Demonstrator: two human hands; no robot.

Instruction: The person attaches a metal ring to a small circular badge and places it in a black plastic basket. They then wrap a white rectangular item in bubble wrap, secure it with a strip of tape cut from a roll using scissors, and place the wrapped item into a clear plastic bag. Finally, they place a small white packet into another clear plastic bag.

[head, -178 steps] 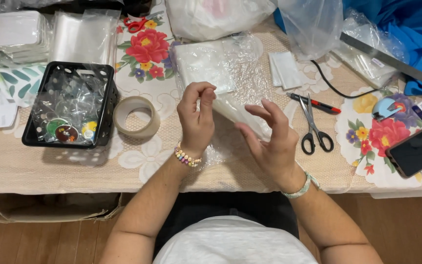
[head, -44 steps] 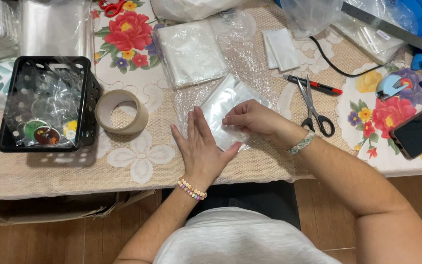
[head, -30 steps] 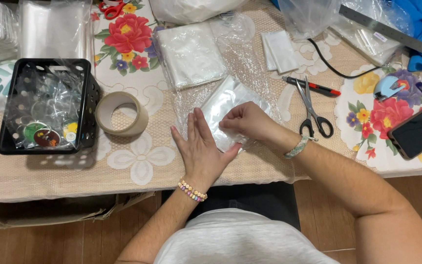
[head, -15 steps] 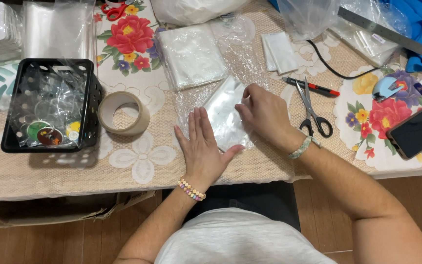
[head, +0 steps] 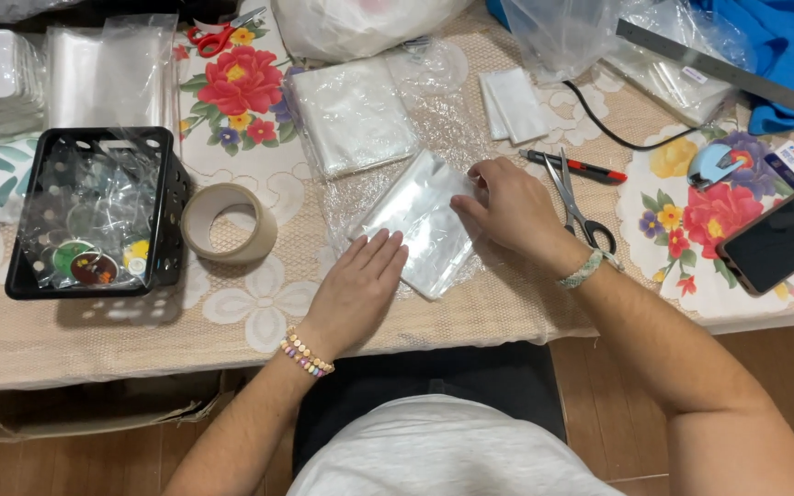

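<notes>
**Hands flatten a clear packet on bubble wrap**

The left hand [head: 357, 289] lies flat, fingers spread, on a glossy clear plastic packet [head: 420, 220]. The right hand [head: 507, 209] presses its far right edge, fingers curled, perhaps pinching it. Crinkled bubble wrap [head: 434, 129] lies beneath. Scissors [head: 579, 209] lie right, a tape roll [head: 227, 222] left.

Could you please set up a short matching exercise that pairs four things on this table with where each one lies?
Things:
1. tape roll
2. grey scissors
3. black basket
4. phone

Places:
A. far right, on a floral mat
B. just right of the right hand
C. far left, holding wrapped round items
D. between the basket and the left hand

Pairs: 1-D, 2-B, 3-C, 4-A
</notes>
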